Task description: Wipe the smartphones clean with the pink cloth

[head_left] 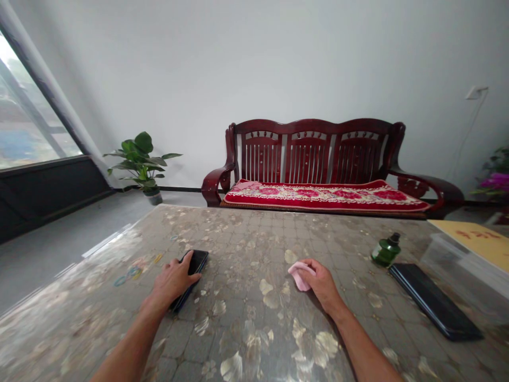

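A black phone (200,260) lies on the patterned tabletop (238,254), left of the middle. My left hand (175,280) is over it, with thumb and fingers spread around its sides; the hand covers part of the phone. On the right, my right hand (320,281) pinches a folded pink cloth (300,277) between thumb and fingers, close to the table surface. The two hands are well apart.
A green bottle (385,250) with a black top stands at the right, beside a long black case (435,300) and a clear plastic box (457,265) under a yellow sheet (477,239). Several coloured bands (134,272) lie left. Beyond are a wooden bench (310,154) and a potted plant (143,164).
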Demonstrator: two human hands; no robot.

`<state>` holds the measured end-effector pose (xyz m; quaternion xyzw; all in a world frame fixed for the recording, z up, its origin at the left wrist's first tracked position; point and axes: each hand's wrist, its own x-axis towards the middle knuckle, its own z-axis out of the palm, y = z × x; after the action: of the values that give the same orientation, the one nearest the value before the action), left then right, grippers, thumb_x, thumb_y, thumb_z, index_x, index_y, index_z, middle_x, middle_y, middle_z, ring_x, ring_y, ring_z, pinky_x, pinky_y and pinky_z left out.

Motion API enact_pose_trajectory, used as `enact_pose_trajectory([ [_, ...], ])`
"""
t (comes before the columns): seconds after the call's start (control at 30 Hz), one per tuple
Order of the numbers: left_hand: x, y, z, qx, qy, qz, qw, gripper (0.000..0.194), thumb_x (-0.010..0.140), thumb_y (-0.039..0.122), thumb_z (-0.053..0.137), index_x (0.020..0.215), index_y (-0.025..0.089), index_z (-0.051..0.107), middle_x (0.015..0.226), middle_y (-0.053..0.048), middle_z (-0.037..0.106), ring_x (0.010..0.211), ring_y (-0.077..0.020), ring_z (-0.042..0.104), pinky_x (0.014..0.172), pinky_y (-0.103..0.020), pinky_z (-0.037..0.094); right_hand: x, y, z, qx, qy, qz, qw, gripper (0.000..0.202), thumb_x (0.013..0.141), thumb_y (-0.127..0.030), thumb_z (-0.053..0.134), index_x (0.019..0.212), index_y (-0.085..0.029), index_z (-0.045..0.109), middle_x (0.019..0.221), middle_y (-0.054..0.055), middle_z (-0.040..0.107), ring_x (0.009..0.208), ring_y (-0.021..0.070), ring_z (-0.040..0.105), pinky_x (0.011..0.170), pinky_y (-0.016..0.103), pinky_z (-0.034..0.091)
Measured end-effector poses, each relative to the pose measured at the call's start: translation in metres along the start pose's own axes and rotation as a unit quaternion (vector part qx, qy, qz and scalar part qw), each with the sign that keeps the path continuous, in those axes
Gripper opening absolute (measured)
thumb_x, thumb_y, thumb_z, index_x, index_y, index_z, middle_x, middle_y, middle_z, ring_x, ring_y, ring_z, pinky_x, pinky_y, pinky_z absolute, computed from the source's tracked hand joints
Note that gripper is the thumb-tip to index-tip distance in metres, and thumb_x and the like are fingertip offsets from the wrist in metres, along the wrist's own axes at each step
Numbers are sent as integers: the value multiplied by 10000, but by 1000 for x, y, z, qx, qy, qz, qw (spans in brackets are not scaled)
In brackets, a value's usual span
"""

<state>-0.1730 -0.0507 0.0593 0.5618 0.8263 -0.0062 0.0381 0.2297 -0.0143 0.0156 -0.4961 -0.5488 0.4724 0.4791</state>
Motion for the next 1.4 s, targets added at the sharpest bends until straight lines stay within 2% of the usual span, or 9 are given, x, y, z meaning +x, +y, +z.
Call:
enact_pose_trajectory([
  [0.2,-2,2,-12,16,30,-11,999,709,846,481,527,1482,195,397,1214,-230,609,1118,-438,573,804,-460,482,0,-1,0,18,-5,-1,1000,317,677,-476,707,814,-190,701,722,13,652,663,185,552,605,266,415],
  [0.3,-9,21,-16,8,43,23,999,744,849,485,533,1501,172,361,1210,-218,600,1107,-415,571,837,-443,467,1,-1,-1,43,3,10,999,340,663,-481,732,830,-187,699,727,11,653,654,181,554,590,262,420],
  [0.4,-23,60,-11,-38,34,96,994,721,826,438,566,1483,193,399,1225,-193,596,1114,-387,561,873,-426,453,3,1,-3,79,23,21,996,385,643,-495,761,867,-190,692,762,11,667,662,180,564,589,261,429],
  [0.53,-43,128,2,-86,20,188,978,745,776,357,621,1476,202,421,1199,-179,610,1116,-364,557,906,-406,441,6,8,-10,124,44,32,991,422,653,-509,764,921,-192,685,764,1,673,637,172,565,571,259,425],
  [0.63,-52,172,7,-88,15,202,975,737,788,320,625,1481,181,415,1258,-209,570,1126,-382,538,889,-428,448,8,14,-15,145,53,31,988,424,666,-505,760,947,-197,683,776,-3,684,643,176,578,575,261,427],
  [0.77,-57,210,11,-52,5,180,982,734,815,311,621,1496,192,373,1321,-195,518,1156,-367,509,878,-438,456,9,15,-16,183,61,29,981,391,661,-467,784,917,-187,687,733,-18,669,620,156,569,559,241,413],
  [0.93,-54,233,25,-30,4,148,988,689,860,329,602,1491,200,358,1313,-180,509,1168,-341,496,896,-431,432,10,12,-14,237,67,43,968,372,631,-421,815,890,-181,695,691,-34,661,576,125,556,518,213,397],
  [1.07,-50,245,34,-33,16,124,992,667,885,342,596,1491,207,353,1312,-193,499,1173,-350,487,895,-440,403,17,14,-18,301,76,71,948,385,588,-377,841,889,-182,701,754,-12,703,628,143,621,553,221,456],
  [1.4,-52,265,42,-53,49,88,993,605,920,346,572,1470,155,408,1276,-217,521,1171,-360,481,888,-449,378,25,27,-25,355,61,78,929,320,643,-255,802,934,-177,693,789,6,719,670,162,669,546,223,507],
])
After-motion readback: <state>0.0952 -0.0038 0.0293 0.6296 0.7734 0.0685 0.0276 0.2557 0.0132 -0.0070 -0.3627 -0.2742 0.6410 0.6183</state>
